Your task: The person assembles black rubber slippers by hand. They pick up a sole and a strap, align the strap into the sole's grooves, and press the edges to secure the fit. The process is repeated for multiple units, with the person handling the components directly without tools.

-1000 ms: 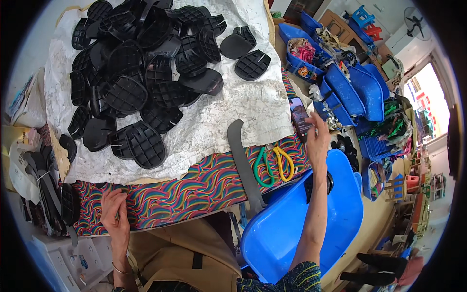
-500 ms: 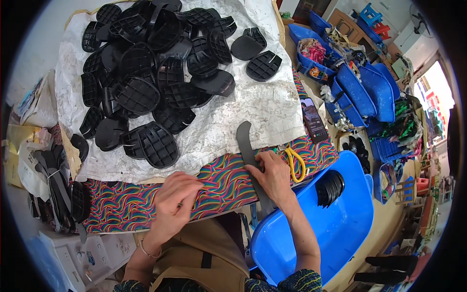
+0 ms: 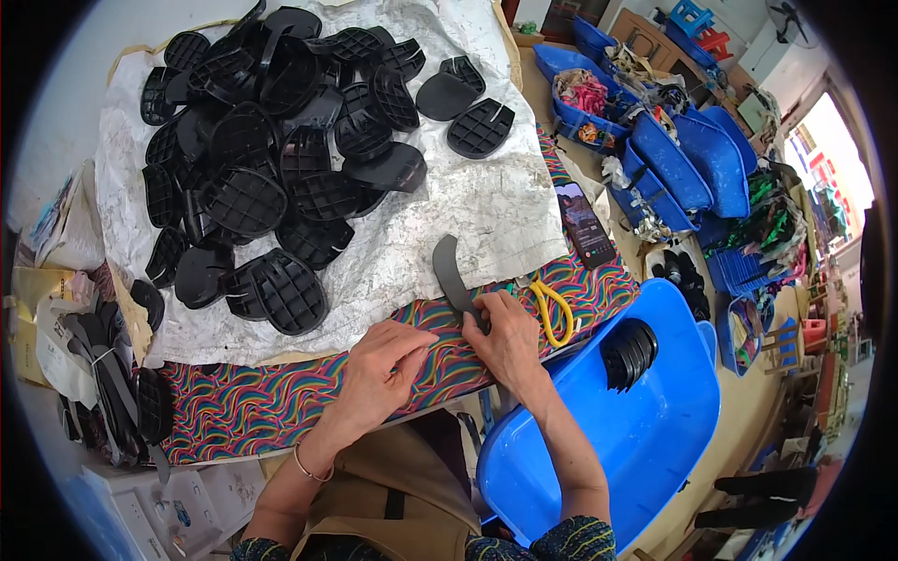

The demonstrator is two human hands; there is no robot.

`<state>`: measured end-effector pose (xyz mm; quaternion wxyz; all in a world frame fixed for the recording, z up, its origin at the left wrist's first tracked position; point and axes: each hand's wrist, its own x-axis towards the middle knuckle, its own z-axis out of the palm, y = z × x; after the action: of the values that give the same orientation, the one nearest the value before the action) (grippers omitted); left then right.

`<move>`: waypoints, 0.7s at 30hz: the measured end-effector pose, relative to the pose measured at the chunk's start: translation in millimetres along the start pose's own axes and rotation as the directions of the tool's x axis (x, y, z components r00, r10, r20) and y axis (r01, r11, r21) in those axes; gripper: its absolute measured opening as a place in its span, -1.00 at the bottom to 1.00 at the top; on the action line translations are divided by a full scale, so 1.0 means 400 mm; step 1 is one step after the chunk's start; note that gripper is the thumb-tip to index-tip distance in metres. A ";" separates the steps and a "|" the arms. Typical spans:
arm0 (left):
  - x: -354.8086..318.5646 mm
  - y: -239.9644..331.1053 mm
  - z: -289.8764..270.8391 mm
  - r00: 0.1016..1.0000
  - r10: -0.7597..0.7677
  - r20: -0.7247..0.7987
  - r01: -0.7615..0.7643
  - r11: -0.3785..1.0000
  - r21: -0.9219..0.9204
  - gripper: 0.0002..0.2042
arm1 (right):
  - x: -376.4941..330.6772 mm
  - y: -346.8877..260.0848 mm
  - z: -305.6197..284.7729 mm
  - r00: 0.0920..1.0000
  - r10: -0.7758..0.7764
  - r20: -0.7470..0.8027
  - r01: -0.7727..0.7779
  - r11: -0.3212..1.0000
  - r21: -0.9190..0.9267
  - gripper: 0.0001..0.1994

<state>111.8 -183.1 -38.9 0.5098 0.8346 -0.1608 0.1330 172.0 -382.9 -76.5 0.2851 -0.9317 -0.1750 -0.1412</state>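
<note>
The right hand [image 3: 510,344] gripped the strip [image 3: 450,269], which lay across the sheet [image 3: 505,220] and bench [image 3: 281,402], seemingly the pick-up step; the left hand [image 3: 377,369] was half-curled, contents unclear, and the next move called for a secure pinch.

The left hand [image 3: 382,363] curls near the similarly curled right hand [image 3: 508,338].

The head view looks steeply down from the wearer's head, close above the counter [image 3: 253,411], with the forearms [image 3: 572,453] entering at the lower edge; its wide fisheye reaches the room rightward, likely distorting shapes near the rim.
</note>
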 end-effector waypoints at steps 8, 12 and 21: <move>0.032 -0.039 0.063 0.999 0.037 0.022 -0.037 0.999 0.023 -0.71 | -0.014 -0.019 0.025 0.990 -0.138 -0.038 0.122 0.955 -0.270 -0.90; 0.050 -0.045 0.096 0.993 0.098 0.067 -0.109 0.976 0.188 -0.62 | -0.007 -0.017 0.002 0.991 -0.121 -0.062 0.113 0.986 -0.124 -0.90; 0.036 -0.060 0.119 0.967 0.153 0.206 -0.224 0.893 0.389 -0.63 | -0.049 -0.006 -0.125 0.883 0.454 -0.123 -0.278 0.715 0.642 -0.90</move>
<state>137.4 -217.3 -73.7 0.2928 0.9114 -0.2525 0.1412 145.2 -414.9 -42.7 0.6118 -0.7776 0.0197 -0.1438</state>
